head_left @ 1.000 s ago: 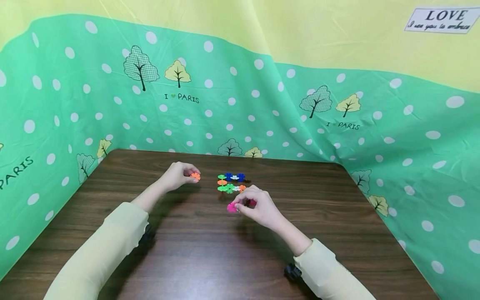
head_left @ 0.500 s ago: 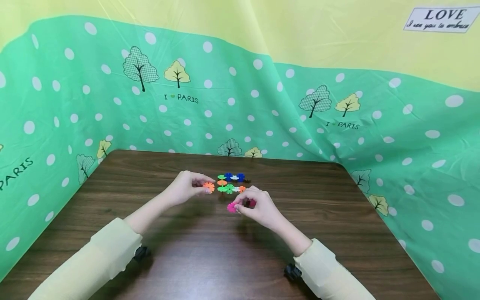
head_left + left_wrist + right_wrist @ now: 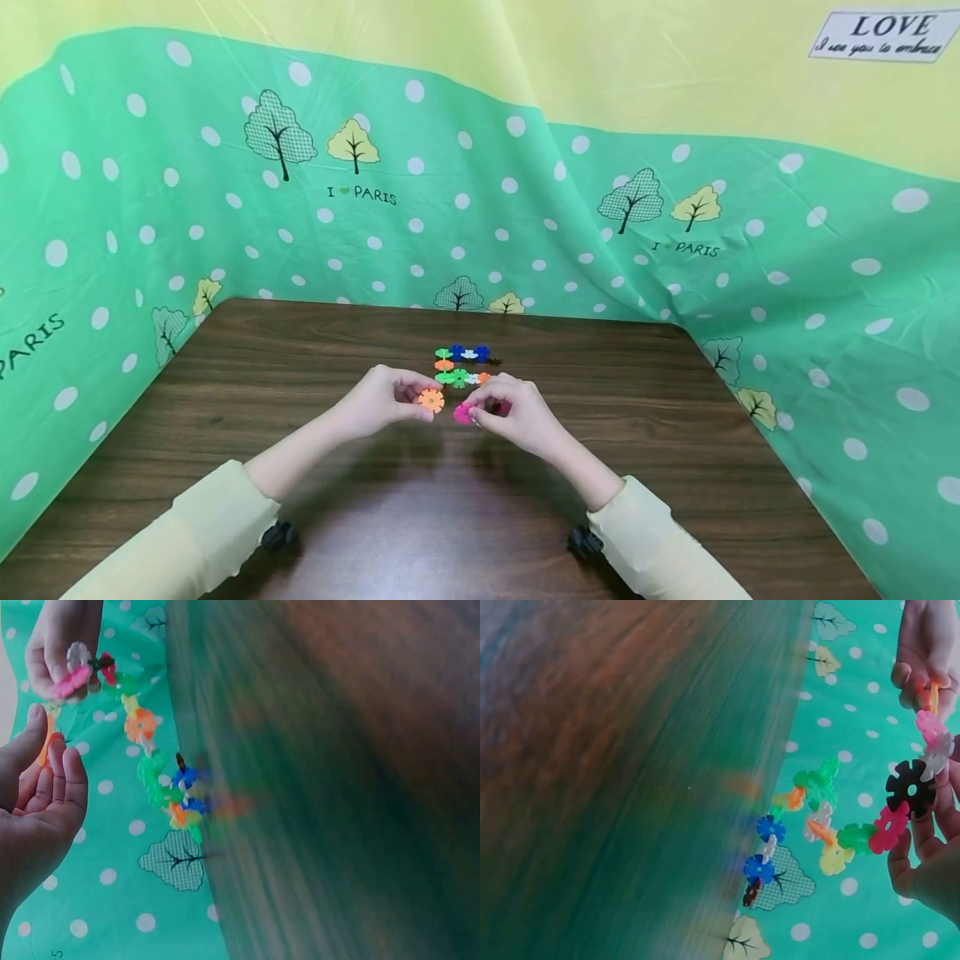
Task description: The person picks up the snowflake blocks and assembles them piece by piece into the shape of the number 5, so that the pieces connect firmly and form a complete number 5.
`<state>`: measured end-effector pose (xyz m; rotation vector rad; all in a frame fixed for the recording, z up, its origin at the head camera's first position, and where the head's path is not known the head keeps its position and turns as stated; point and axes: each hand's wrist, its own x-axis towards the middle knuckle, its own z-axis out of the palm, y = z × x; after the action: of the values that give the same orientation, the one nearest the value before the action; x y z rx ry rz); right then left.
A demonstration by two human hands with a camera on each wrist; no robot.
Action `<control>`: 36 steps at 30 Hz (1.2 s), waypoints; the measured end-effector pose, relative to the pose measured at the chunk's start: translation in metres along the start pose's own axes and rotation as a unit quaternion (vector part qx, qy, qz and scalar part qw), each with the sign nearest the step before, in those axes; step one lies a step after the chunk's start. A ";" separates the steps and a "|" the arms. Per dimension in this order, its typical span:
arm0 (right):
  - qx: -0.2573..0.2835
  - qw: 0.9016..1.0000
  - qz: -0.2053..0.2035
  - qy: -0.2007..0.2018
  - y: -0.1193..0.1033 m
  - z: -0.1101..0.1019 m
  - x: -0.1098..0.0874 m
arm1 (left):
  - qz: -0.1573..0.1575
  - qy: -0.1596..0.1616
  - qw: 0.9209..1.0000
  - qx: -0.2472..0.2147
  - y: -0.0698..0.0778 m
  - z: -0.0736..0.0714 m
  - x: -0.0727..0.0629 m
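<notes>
My left hand [image 3: 375, 404] pinches an orange snowflake disc [image 3: 431, 401] between thumb and fingers, its flat face toward the head camera. Just right of it, my right hand [image 3: 521, 414] holds a chain of notched plastic snowflake discs near its pink end disc [image 3: 462, 413]. In the right wrist view, a black disc [image 3: 911, 787] and a white disc [image 3: 939, 755] lie by the right fingers. The chain runs on through green [image 3: 855, 838], yellow [image 3: 836, 859] and blue discs [image 3: 771, 829]. In that view the orange disc appears edge-on beside the pink one; whether they touch, I cannot tell.
The far part of the chain, with white and blue discs [image 3: 482, 354], bends back beyond my hands. A dark wooden table [image 3: 420, 533] lies below. Behind it hangs a green and yellow cloth [image 3: 420, 192] with dots and trees. Black wrist cameras [image 3: 585, 543] sit under both sleeves.
My left hand has moved right and nearer to me with the orange disc, closing on the pink end disc. The right hand and the chain have stayed almost still.
</notes>
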<state>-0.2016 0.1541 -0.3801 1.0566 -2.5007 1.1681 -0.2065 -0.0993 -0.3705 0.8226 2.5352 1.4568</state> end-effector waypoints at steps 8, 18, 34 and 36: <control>-0.006 1.000 -0.006 0.010 0.001 0.001 0.000 | 0.007 -0.004 1.000 -0.023 -0.001 0.012 -0.004; -0.003 1.000 -0.002 0.003 -0.001 0.002 0.000 | 0.019 0.002 0.999 -0.043 -0.004 0.021 -0.006; -0.005 1.000 -0.011 0.002 -0.002 0.001 0.000 | 0.012 0.031 0.999 -0.025 -0.003 0.027 -0.005; -0.010 1.000 -0.005 0.001 -0.001 0.001 0.000 | 0.007 0.039 0.999 -0.025 -0.003 0.029 -0.004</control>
<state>-0.2003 0.1531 -0.3799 1.0624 -2.4977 1.1384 -0.1938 -0.0802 -0.3892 0.7938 2.5428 1.5795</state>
